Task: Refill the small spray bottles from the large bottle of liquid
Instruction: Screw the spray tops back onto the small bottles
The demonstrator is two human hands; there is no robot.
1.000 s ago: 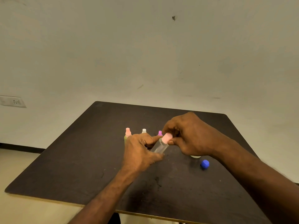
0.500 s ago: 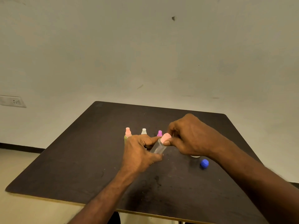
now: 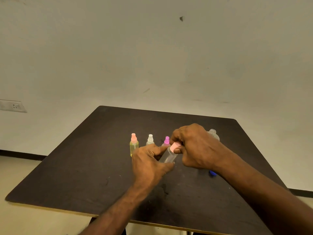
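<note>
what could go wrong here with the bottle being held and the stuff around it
1. The left hand holds the small bottle tilted while the right hand pinches its pink cap; if any liquid is inside, it may spill once the cap is off.
2. The large bottle stands uncapped just behind the right hand; a backward move could tip it.
3. The three spray bottles stand close behind the hands and could be knocked over.
</note>
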